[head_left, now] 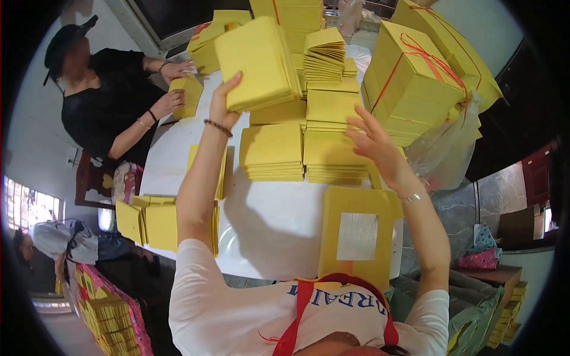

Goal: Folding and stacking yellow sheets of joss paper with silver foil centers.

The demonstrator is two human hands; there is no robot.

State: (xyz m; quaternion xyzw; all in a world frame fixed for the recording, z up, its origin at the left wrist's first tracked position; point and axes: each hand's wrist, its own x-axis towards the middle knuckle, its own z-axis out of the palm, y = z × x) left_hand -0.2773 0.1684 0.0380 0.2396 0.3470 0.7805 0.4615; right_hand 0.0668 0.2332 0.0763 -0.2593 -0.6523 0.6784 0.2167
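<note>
My left hand (223, 102) is closed round the lower left edge of a stack of yellow envelopes (255, 62), lifted and tilted above the table. My right hand (379, 148) is in the air with its fingers apart and nothing in them. Below it, a neat pile of yellow envelopes (335, 155) lies on the table, beside a second pile (271, 151). A large yellow envelope (331, 237) with a pale rectangle on it lies at the table's near edge, in front of my body.
Red string ties big yellow blocks (395, 77) at the right, with a clear plastic bag (445, 148) hanging there. At the left, a co-worker in black (113, 89) handles a yellow packet (189, 95). More yellow stacks (160, 222) stand at the white table's (261, 237) left edge. Another person (65, 240) bends farther left.
</note>
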